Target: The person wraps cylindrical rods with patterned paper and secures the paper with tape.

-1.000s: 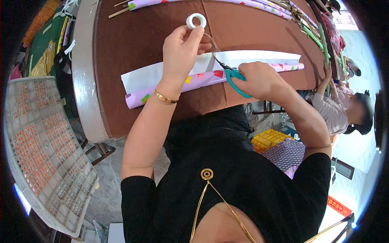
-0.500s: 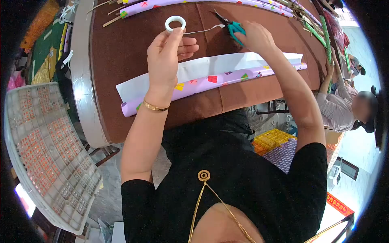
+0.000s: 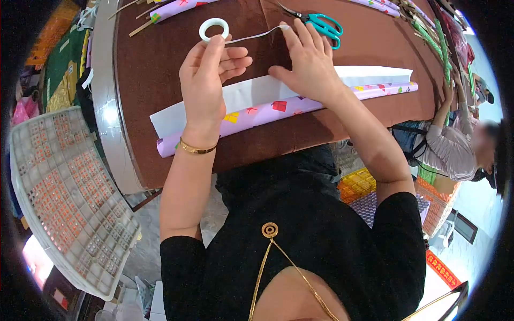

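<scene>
A roll of white tape [image 3: 204,30] is held upright between the thumb and index finger of my left hand [image 3: 204,80], the other fingers loosely curled. From it a thin strip of tape [image 3: 254,37] runs across to the index fingertip of my right hand [image 3: 315,67], where its end appears to cling. That hand is spread palm down over the wrapping paper. Just beyond its fingers, teal-handled scissors [image 3: 311,19] lie on the brown cloth. Below both hands stretches partly rolled purple wrapping paper [image 3: 257,113] with a gift print, its white flap [image 3: 249,92] showing.
Finished purple rolls with sticks [image 3: 176,7] lie at the table's far side. A white plastic crate [image 3: 69,198] stands at the left. On the right, another person [image 3: 455,144] works at green wrapped sticks [image 3: 435,45]. A yellow crate [image 3: 356,184] sits below the table.
My right hand has let go of the scissors, leaving them on the cloth, and moved left and nearer to the tape's end. My left hand shifted slightly left with the tape roll.
</scene>
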Demonstrator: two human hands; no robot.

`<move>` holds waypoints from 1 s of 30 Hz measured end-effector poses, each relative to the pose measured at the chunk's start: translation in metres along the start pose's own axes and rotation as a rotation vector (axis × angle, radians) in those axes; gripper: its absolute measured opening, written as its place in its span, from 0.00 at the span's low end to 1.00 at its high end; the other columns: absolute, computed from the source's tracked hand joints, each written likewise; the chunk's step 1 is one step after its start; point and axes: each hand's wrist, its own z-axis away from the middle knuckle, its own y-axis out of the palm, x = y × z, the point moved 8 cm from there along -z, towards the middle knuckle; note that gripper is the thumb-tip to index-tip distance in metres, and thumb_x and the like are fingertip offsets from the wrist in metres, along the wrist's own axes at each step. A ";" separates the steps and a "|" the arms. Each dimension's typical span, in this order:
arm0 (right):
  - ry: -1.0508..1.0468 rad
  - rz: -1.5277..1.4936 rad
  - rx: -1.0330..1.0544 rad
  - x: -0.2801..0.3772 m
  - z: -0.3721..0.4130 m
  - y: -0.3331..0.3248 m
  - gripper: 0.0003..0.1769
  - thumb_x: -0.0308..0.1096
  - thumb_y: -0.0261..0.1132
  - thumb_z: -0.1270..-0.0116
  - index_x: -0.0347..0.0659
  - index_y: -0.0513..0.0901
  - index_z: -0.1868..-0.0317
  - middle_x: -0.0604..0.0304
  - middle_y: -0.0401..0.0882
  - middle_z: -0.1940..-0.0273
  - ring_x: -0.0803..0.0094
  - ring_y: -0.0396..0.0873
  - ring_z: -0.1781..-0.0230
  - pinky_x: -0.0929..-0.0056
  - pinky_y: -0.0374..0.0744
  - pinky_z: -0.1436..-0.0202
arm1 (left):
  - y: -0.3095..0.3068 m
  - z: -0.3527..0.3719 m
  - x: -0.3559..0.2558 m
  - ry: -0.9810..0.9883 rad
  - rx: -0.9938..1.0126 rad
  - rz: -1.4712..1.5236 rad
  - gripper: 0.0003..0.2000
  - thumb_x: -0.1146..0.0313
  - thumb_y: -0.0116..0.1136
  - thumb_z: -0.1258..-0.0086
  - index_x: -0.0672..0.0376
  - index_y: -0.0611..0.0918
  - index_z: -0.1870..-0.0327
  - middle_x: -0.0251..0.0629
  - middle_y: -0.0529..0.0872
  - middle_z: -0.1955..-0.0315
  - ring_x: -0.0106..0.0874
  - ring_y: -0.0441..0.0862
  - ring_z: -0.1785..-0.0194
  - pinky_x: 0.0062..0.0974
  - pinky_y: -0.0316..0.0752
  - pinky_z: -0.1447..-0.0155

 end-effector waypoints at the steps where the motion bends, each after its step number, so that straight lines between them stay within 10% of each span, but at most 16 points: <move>1: 0.001 -0.002 0.003 -0.006 0.001 0.003 0.54 0.53 0.76 0.47 0.42 0.63 0.24 0.41 0.60 0.25 0.41 0.55 0.23 0.41 0.56 0.24 | 0.000 0.000 -0.001 0.002 -0.005 0.000 0.16 0.59 0.53 0.21 0.65 0.82 0.51 0.44 0.90 0.65 0.33 0.89 0.62 0.25 0.82 0.56; 30: -0.067 -0.099 0.060 0.056 -0.007 0.009 0.51 0.44 0.75 0.45 0.47 0.60 0.22 0.43 0.56 0.23 0.43 0.50 0.21 0.35 0.54 0.24 | -0.008 0.003 -0.013 0.203 -0.030 0.096 0.14 0.61 0.55 0.21 0.65 0.81 0.51 0.44 0.89 0.67 0.33 0.89 0.66 0.25 0.83 0.60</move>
